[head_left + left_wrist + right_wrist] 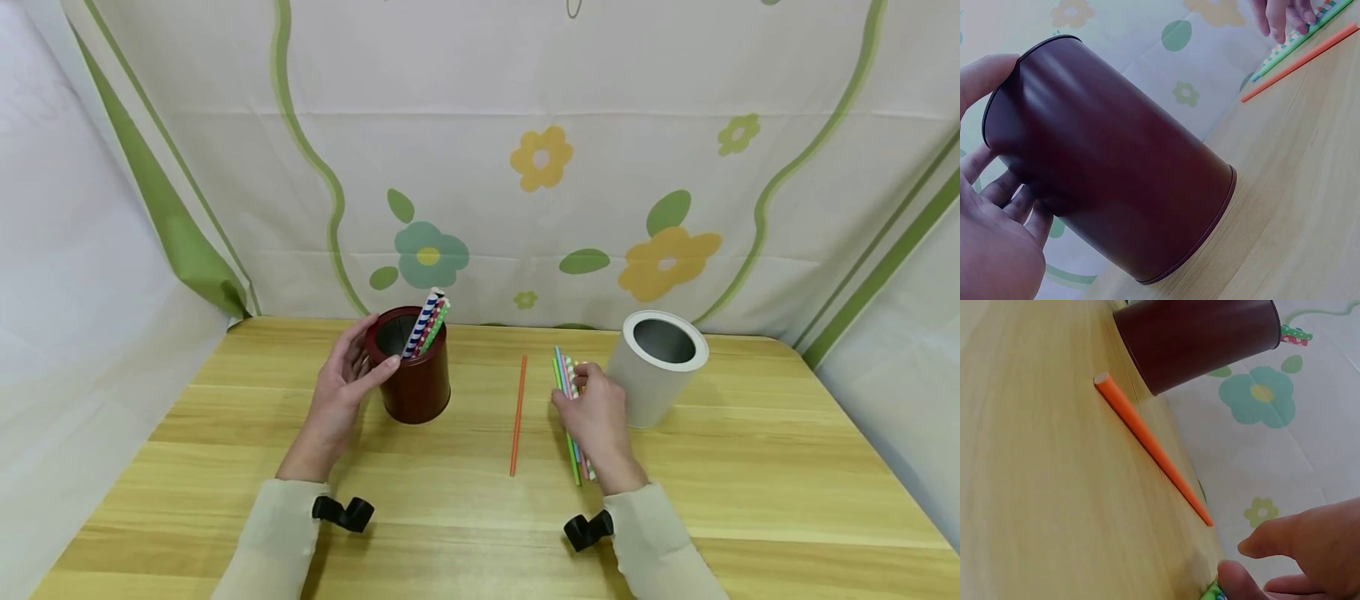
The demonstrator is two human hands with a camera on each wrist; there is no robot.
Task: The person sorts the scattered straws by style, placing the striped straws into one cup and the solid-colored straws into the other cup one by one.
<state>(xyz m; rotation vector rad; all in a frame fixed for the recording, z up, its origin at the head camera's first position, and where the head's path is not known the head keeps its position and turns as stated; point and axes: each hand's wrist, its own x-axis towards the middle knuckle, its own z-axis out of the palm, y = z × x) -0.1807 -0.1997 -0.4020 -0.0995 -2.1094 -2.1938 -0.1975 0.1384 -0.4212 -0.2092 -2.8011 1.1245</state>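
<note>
In the head view, my left hand [335,398] holds a dark red cylindrical canister [415,390], its thumb at the rim and fingers around the left side. Striped and dotted paper straws [426,327] stick out of its mouth. My right hand [600,412] is over a small group of coloured straws [567,417], green, blue, pink and striped, on the table. Its fingertips touch them; in the right wrist view, thumb and forefinger [1272,537] are apart. A single orange straw [518,417] lies between the canister and the group.
A white cylindrical canister [651,387] with an open top stands just right of my right hand. The wooden table [450,517] ends at a flower-patterned cloth [480,208] hanging behind. White cloth also hangs at both sides.
</note>
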